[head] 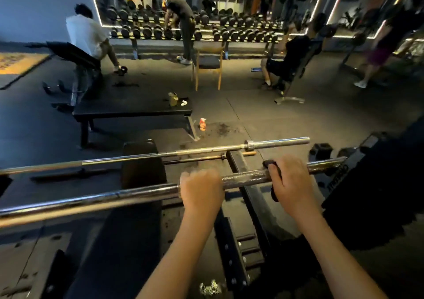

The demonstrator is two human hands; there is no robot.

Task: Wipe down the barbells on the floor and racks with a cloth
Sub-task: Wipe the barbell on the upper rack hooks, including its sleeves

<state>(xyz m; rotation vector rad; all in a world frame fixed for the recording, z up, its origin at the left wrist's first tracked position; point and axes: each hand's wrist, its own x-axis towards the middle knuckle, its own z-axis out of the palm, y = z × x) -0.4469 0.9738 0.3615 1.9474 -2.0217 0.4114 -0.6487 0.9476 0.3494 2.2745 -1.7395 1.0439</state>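
- Head view, looking down past two bare forearms in a dim gym with a dark rubber floor.
- The left hand (202, 189) is closed in an overhand grip around the near barbell (91, 201), at the point where its smooth sleeve meets the knurled shaft.
- The right hand (294, 184) is closed around the same bar further to the right, pressing a dark cloth (274, 180) against the knurled steel; the cloth shows above the fingers and hangs below the bar.
- The near barbell runs from the lower left edge up to the right, where its end reaches a dark rack upright (358, 161).
- A second barbell (160, 155) lies beyond it and roughly parallel, its chrome sleeve and collar pointing right.
- A black padded bench (142, 161) sits under both bars.
- Farther back stands a low black flat bench (133, 112) with a small tan box (173, 98) on top.
- An orange spray bottle (202, 124) stands on the floor just beside that bench's right leg; its label is too small to read.
- A wooden chair (207, 63) stands in mid-room.
- Along the mirrored back wall runs a long dumbbell rack (229, 34), with several people near it.
- No writing or brand can be read anywhere.
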